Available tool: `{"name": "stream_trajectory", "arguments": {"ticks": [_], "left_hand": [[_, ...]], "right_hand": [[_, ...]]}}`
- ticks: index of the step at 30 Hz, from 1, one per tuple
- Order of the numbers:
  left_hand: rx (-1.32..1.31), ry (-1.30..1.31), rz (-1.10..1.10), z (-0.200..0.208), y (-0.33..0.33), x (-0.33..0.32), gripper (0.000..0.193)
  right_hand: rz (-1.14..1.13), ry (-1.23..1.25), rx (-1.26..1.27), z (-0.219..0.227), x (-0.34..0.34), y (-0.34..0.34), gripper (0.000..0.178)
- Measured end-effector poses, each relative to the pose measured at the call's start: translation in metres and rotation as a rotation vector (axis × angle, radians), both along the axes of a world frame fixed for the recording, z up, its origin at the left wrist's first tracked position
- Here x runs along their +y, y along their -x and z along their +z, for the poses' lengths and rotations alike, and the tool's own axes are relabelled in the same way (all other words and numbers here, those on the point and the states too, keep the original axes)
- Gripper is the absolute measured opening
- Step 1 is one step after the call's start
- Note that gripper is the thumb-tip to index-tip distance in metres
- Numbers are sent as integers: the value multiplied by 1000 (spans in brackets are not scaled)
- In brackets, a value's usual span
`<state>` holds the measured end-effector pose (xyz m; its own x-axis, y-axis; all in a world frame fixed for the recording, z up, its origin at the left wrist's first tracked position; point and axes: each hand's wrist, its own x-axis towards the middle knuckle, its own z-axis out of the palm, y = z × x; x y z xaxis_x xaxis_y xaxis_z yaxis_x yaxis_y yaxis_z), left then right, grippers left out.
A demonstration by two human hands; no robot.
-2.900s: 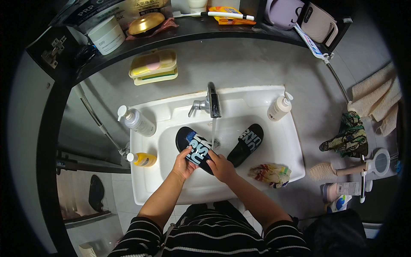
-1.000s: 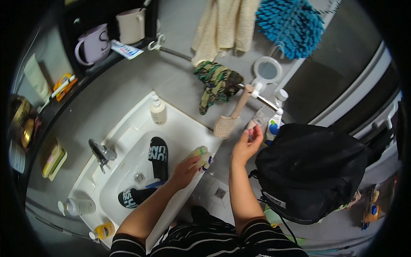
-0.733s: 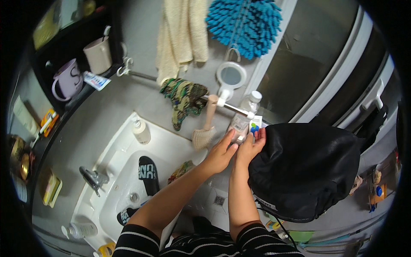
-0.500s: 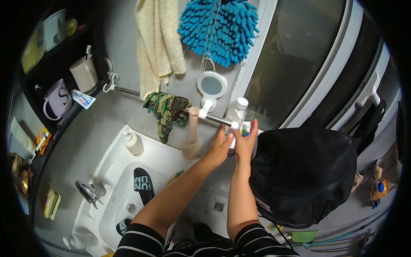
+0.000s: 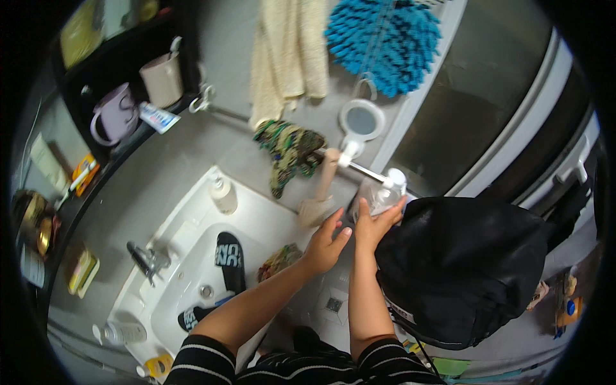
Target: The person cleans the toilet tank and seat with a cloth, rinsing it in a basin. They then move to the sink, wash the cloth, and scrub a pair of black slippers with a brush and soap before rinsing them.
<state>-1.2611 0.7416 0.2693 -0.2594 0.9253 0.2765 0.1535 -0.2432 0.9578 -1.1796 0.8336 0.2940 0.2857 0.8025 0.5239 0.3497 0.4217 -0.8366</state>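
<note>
My right hand (image 5: 376, 224) is wrapped round a clear plastic bottle (image 5: 383, 197) with a white cap, at the end of the metal rail (image 5: 367, 169). My left hand (image 5: 327, 246) is held apart from the bottle, fingers spread and nothing in it. A pinkish brush (image 5: 328, 174) hangs from the rail just beyond that hand. Beside the brush a camouflage-patterned cloth (image 5: 290, 150) is draped over the rail. To the right of my right forearm is a large black bag (image 5: 462, 269).
A white sink (image 5: 174, 301) at the left holds black slippers (image 5: 230, 260) below a chrome faucet (image 5: 149, 262). A pump bottle (image 5: 222, 194) stands on its rim. Mugs and toothpaste (image 5: 158, 118) sit on a black shelf. A round mirror (image 5: 362, 120) and blue chenille cloth (image 5: 385, 45) hang ahead.
My left hand has come off the bottle and opened, while my right hand keeps its grip. The whole view has shifted, so the fixtures appear farther right.
</note>
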Motion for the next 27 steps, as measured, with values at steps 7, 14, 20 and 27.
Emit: {"name": "stream_trajectory", "arguments": {"ticks": [7, 14, 20, 27], "left_hand": [[-66, 111, 107, -34, 24, -85, 67], [404, 191, 363, -73, 64, -181, 96], [417, 570, 713, -67, 103, -292, 69], [57, 522, 659, -48, 126, -362, 71]], "right_hand": [[274, 84, 353, -46, -86, 8, 99], [1031, 404, 90, -83, -209, 43, 76], [1309, 414, -409, -54, -221, 114, 55], [1711, 83, -650, -30, -243, 168, 43]]}}
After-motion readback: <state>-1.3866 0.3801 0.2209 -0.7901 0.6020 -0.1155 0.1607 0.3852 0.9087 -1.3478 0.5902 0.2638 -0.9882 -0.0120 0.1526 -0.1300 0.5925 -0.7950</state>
